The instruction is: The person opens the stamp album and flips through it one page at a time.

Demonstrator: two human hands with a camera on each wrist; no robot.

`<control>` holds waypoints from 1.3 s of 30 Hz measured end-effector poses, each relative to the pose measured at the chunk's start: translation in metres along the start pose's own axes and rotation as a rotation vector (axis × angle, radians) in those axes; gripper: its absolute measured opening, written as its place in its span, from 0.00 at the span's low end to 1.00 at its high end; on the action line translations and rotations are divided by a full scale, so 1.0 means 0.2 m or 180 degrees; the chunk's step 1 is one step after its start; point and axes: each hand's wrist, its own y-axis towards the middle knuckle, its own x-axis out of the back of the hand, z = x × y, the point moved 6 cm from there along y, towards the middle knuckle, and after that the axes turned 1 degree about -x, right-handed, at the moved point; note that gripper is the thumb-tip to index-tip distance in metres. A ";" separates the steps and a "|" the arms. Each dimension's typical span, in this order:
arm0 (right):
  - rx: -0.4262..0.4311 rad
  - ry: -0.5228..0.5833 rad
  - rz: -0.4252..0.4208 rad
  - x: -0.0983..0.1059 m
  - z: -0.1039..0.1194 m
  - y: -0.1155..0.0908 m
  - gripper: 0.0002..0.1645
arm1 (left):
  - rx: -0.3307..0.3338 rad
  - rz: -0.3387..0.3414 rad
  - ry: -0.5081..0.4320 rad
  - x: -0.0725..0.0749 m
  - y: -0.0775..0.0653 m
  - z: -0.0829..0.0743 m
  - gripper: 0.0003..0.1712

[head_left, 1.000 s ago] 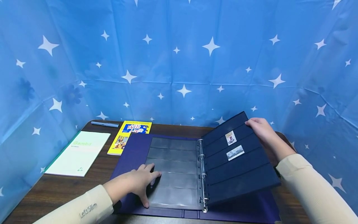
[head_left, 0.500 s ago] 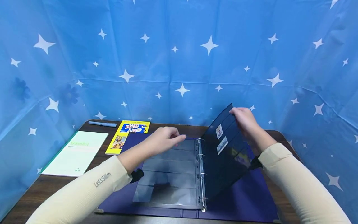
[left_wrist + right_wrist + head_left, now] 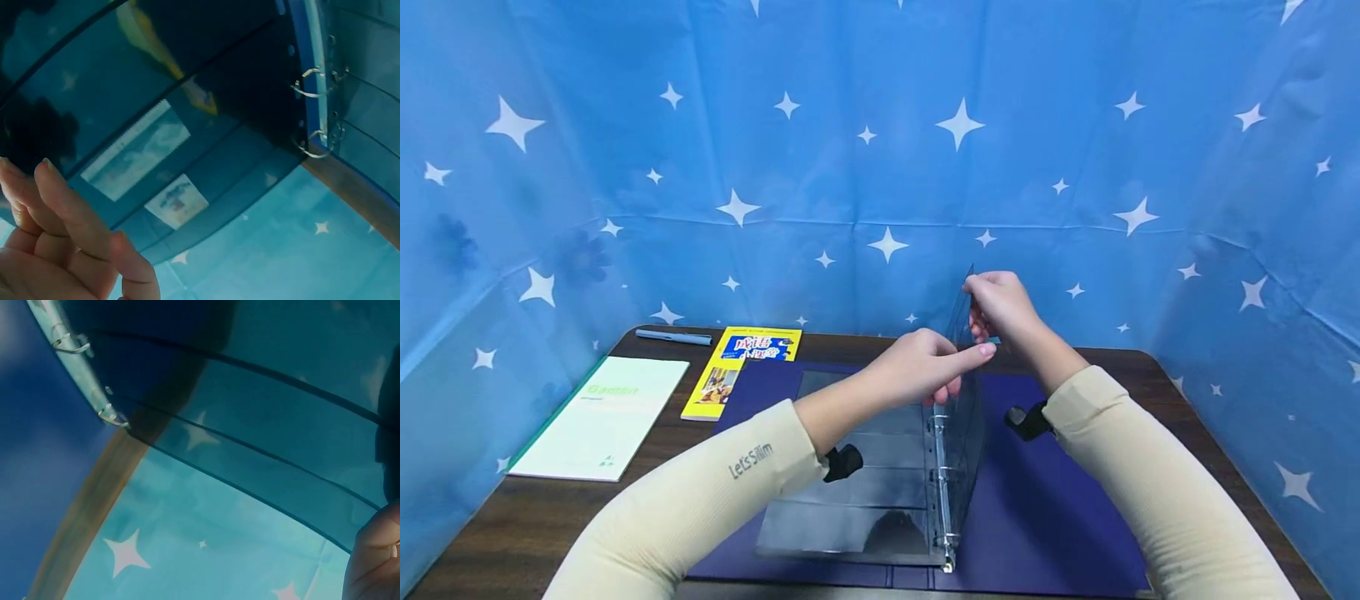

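Note:
A purple ring binder lies spread on the table, metal rings down its middle. My right hand pinches the outer edge of a dark pocket page, which stands nearly upright on the rings. My left hand is raised at the page's left side, fingers loosely extended, thumb pointing right. In the left wrist view, a long stamp and a smaller stamp sit in the page's pockets, near the left fingertips. Another clear pocket page lies flat on the binder's left side.
At the left are a pale green notebook, a blue pen and a yellow book, its corner under the binder. A blue star-patterned curtain surrounds the dark wooden table.
My right hand has swung the pocket page up and leftward from a low slant to nearly upright. My left hand has lifted off the flat left page and moved right, towards the raised page.

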 end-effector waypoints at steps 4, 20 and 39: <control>0.0035 -0.0021 0.0139 -0.04 0.03 0.00 0.17 | 0.0009 -0.0001 -0.0007 -0.01 0.01 -0.02 0.27; 0.0559 -0.3297 0.1335 0.14 -0.60 -0.27 0.60 | 0.0275 -0.0253 -0.0062 0.13 -0.10 0.06 0.22; 0.0010 -0.3019 0.1461 0.12 -0.91 -0.40 0.65 | 0.0904 -0.0853 0.0354 0.32 -0.45 0.48 0.18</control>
